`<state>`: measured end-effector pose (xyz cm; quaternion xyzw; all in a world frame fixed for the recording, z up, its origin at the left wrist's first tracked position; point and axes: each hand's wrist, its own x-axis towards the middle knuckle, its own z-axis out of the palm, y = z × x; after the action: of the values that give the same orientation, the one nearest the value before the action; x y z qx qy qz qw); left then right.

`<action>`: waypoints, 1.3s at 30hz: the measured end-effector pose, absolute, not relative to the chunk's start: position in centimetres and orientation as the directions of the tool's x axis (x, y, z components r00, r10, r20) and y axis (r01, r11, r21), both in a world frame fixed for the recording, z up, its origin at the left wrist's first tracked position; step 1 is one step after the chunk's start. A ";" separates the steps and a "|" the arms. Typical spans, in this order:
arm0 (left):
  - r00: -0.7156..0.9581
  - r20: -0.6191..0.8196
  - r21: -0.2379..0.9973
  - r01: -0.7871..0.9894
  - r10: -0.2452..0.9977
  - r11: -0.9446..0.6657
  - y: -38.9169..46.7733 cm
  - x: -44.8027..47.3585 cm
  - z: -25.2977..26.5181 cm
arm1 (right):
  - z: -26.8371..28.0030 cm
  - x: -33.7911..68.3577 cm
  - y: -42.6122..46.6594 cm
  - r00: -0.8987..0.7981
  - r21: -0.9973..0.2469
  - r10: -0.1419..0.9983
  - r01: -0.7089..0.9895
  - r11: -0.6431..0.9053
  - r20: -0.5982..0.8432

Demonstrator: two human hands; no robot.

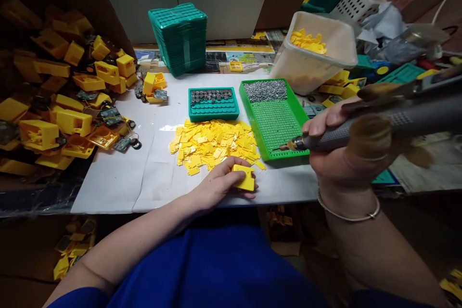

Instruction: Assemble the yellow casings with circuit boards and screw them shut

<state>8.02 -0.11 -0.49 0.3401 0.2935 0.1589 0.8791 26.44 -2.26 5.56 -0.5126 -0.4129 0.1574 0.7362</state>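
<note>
My left hand (227, 180) grips a small yellow plastic casing (244, 177) near the table's front edge, thumb on top. My right hand (335, 142) is wrapped round a grey electric screwdriver (375, 125). Its bit (282, 147) points left, over the near end of a green tray (298, 120) with a perforated bed. Silver screws (263, 91) fill the far end of that tray. Just beyond my left hand lies a heap of flat yellow plastic pieces (216, 144). Behind the heap, a teal tray (213, 114) holds rows of button cells (211, 96).
Yellow casings with circuit boards and wires (74, 122) are piled at the left. A stack of teal trays (184, 41) stands at the back. A translucent bin (339, 53) of yellow parts is back right, before white cartons (220, 0) and clutter.
</note>
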 end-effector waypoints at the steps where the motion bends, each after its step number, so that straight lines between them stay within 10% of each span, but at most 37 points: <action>1: 0.778 -0.410 0.693 -0.073 0.476 0.717 -0.1 8.0 -0.5 | 5.4 26.6 -2.2 0.625 -0.886 0.640 0.208 0.414 0.446; 39: 0.785 -0.430 0.686 -0.037 0.446 0.727 0.0 8.1 -0.6 | 2.7 27.2 -1.2 0.588 -0.842 0.692 -0.034 0.538 0.418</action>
<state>8.07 0.05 -0.56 0.3432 0.2976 0.1372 0.8802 27.21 -1.21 2.70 -0.4213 -0.3905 0.2311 0.7853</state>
